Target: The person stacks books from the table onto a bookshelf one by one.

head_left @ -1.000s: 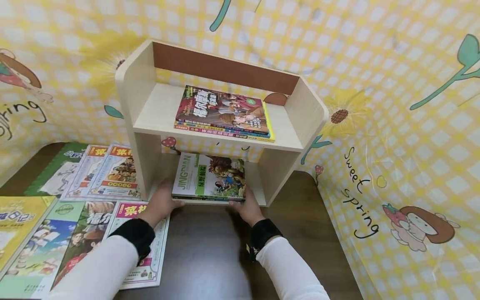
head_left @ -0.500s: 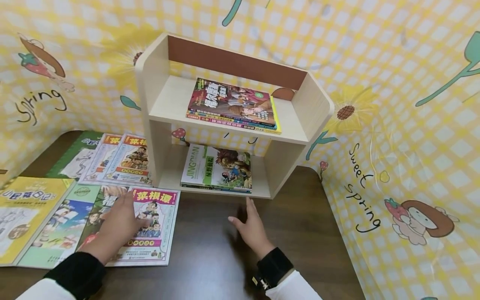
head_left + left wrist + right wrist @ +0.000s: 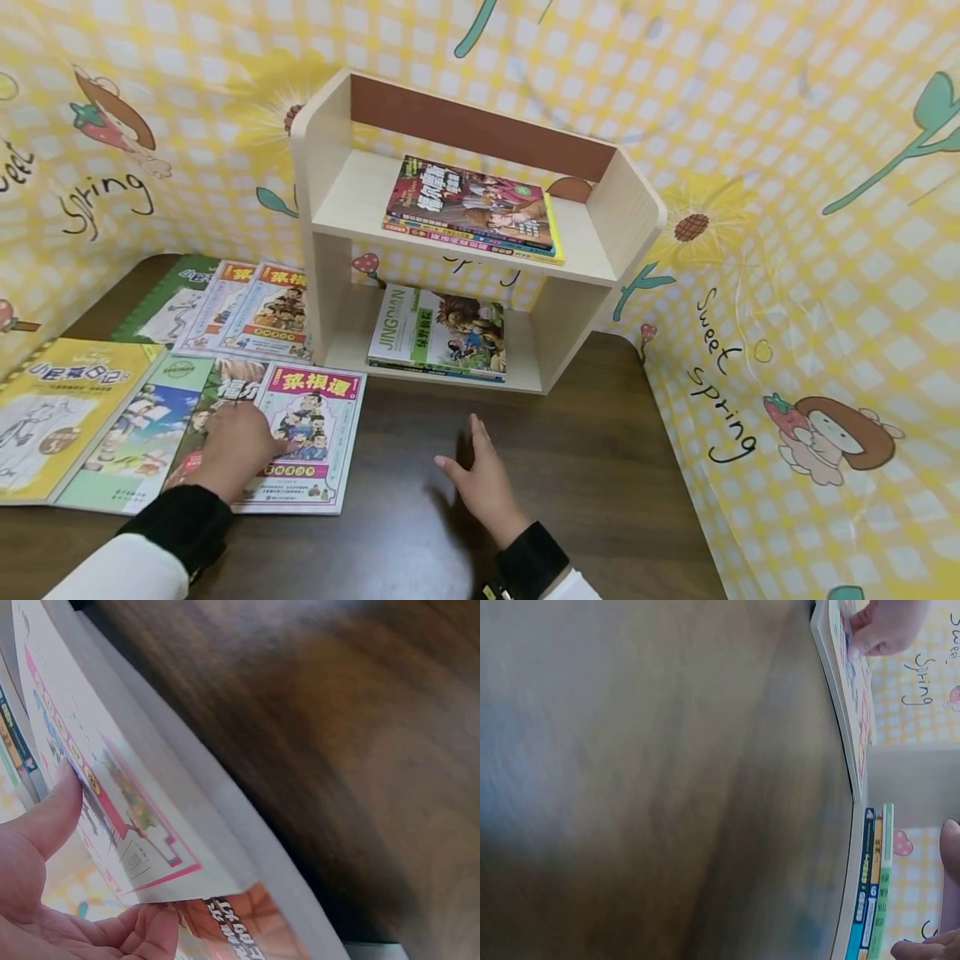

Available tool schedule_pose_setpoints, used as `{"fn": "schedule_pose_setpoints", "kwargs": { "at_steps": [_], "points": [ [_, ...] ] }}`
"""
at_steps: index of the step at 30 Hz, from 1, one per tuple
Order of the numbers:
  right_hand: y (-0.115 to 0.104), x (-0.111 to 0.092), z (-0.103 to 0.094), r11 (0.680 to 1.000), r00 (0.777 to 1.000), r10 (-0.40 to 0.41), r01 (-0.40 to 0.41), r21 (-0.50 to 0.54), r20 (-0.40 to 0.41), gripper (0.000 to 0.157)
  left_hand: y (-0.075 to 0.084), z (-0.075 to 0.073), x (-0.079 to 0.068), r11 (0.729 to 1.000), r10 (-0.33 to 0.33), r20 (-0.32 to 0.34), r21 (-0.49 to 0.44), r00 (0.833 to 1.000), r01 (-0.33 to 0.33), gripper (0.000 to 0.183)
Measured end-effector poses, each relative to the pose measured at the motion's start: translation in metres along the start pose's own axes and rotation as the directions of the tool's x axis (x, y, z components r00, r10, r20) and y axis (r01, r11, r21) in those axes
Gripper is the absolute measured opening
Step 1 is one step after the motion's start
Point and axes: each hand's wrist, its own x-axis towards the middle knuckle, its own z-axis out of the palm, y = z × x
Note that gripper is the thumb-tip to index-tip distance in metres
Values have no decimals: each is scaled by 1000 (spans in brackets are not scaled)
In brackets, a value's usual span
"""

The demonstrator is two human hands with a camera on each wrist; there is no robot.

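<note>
In the head view my left hand (image 3: 236,446) is at a pink-and-white comic-style book (image 3: 309,454). Its thumb rests on the cover and its fingers curl against the left edge, pinching the book. The left wrist view shows the thumb (image 3: 60,810) on the cover and fingertips at the edge, above another book with a brown cover (image 3: 255,922). My right hand (image 3: 483,483) hovers over the table in front of the shelf, fingers straight, thumb spread, holding nothing.
A two-tier wooden shelf (image 3: 321,283) bears a book stack (image 3: 472,204) on top and another stack (image 3: 442,333) below. Left lie a yellow book (image 3: 75,417), a light green book (image 3: 142,425), two white-bordered books (image 3: 262,312) and a green book (image 3: 172,304). Patterned cloth (image 3: 810,275) surrounds the table (image 3: 600,467).
Both hands have left the lower shelf's book stack. My left hand has moved to the pink-and-white book on the left; my right hand has drawn back from the shelf and opened.
</note>
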Motion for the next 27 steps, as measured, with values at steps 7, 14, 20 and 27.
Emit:
{"fn": "schedule_pose_setpoints", "kwargs": {
  "at_steps": [7, 14, 20, 27],
  "points": [
    [-7, -4, 17, 999, 1000, 5, -6, 43, 13, 80, 2, -5, 5, 994, -72, 35, 80, 997, 69, 83],
    [-22, -5, 41, 993, 994, -18, 5, 119, 108, 82, -2, -3, 2, 991, -104, 57, -80, 993, 108, 83],
    [-30, -9, 54, 997, 991, 8, -19, 80, 133, 80, -6, 3, -9, 966, 4, 67, -258, 998, 13, 71],
    [-35, -11, 59, 992, 990, 14, -31, 122, 141, 76, -11, 9, -23, 934, 107, 58, -348, 993, -81, 65]
  ]
}}
